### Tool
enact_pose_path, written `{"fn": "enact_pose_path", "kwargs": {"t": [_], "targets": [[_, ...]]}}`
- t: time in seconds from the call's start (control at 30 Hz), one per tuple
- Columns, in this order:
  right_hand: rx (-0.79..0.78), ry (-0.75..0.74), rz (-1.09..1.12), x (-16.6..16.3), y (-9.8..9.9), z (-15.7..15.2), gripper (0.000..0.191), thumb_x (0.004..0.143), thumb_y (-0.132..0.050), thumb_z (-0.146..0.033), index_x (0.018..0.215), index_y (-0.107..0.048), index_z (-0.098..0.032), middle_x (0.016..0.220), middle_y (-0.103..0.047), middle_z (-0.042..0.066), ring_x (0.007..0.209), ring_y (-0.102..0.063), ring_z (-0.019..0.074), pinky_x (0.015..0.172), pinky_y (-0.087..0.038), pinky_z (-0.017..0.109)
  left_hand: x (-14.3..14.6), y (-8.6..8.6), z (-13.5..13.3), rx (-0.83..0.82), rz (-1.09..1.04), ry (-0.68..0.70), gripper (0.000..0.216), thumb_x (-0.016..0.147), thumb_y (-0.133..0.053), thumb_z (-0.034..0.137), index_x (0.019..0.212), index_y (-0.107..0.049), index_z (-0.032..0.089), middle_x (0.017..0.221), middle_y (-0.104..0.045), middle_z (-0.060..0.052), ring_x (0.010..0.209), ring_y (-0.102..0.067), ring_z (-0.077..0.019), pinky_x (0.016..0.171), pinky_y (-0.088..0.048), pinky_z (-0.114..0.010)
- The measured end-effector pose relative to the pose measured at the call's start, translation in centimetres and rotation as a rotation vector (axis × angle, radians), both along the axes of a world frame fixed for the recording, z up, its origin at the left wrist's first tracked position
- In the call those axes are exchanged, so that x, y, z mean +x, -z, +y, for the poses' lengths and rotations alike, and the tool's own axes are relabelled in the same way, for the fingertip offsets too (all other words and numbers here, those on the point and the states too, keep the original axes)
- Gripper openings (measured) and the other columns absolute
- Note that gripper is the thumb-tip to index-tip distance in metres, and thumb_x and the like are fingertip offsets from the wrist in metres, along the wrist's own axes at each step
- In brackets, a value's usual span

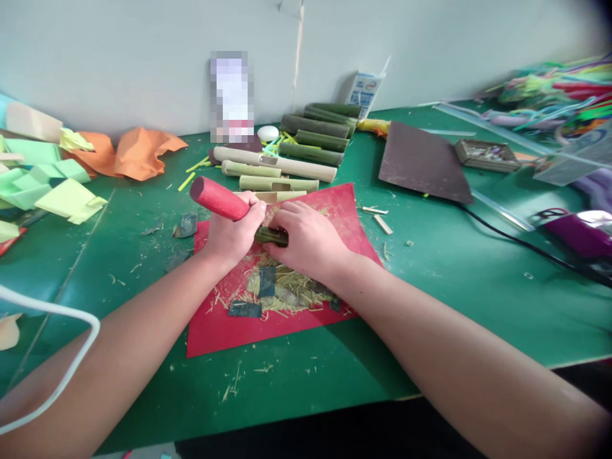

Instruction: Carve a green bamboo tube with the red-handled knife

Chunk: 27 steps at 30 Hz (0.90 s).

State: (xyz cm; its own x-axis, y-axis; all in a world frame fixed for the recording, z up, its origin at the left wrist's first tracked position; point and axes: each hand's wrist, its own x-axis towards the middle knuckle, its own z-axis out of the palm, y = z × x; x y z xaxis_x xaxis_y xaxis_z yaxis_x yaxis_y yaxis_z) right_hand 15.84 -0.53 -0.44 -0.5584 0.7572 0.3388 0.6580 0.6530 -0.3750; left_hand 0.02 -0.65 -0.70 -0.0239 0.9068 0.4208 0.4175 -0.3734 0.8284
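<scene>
Green bamboo [271,236] sits over our red sheet [224,338], gripped by our right fingers [288,211]; our left fingers [257,211] clench a red handle [217,197]. We judge the bamboo light, stiff and slick, best held near its right end.

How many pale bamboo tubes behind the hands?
4: long beige bamboo tube at the back; short yellowish-green bamboo tube before it; notched tan bamboo tube; nearest pale bamboo tube, partly behind the left hand. Others may be hidden.

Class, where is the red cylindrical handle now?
In the head view, the red cylindrical handle is left of centre, gripped in the left hand, up-left of the dark green bamboo tube in the right hand.
</scene>
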Motion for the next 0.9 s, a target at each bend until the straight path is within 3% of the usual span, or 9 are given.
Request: {"fn": "enact_pose_path", "kwargs": {"t": [0.33,0.53,0.8,0.9], "targets": [[0.003,-0.002,0.026,0.07,0.21,0.24,0.009,0.073,-0.064,-0.021,0.081,-0.061,-0.017,0.088,-0.064,0.008,0.085,-0.053,0.0202,0.074,-0.041,0.032,-0.21,-0.08,-0.13,0.036,0.097,0.008,0.027,0.083,-0.054,0.023,0.057,-0.047,0.020,0.058,-0.049,0.001,0.059,-0.046,-0.0131,0.059,-0.038,-0.028],[-0.113,-0.021,0.113,0.16,0.46,0.40,0.007,0.074,-0.064,-0.023,0.073,-0.061,-0.017,0.077,-0.062,0.003,0.073,-0.050,0.0148,0.066,-0.037,0.029,-0.34,0.08,0.46,0.053,0.147,0.085,0.025,0.081,-0.054,0.024,0.058,-0.049,0.019,0.059,-0.052,0.001,0.062,-0.050,-0.0137,0.061,-0.041,-0.028],[-0.124,-0.047,0.124,0.15,0.49,0.40,0.010,0.076,-0.064,-0.025,0.073,-0.061,-0.016,0.079,-0.064,0.006,0.075,-0.052,0.0159,0.067,-0.037,0.029,-0.06,-0.06,-0.21,-0.042,-0.072,0.100,0.027,0.073,-0.053,0.020,0.049,-0.042,0.019,0.049,-0.040,0.003,0.052,-0.039,-0.0102,0.054,-0.035,-0.026],[-0.104,-0.037,0.124,0.07,0.49,0.43,0.010,0.073,-0.066,-0.024,0.072,-0.059,-0.016,0.080,-0.063,0.006,0.074,-0.051,0.0156,0.066,-0.037,0.029,-0.22,0.00,-0.08,-0.010,-0.146,0.016,0.025,0.073,-0.053,0.020,0.050,-0.045,0.019,0.051,-0.045,0.003,0.053,-0.041,-0.0103,0.054,-0.036,-0.026]]}}
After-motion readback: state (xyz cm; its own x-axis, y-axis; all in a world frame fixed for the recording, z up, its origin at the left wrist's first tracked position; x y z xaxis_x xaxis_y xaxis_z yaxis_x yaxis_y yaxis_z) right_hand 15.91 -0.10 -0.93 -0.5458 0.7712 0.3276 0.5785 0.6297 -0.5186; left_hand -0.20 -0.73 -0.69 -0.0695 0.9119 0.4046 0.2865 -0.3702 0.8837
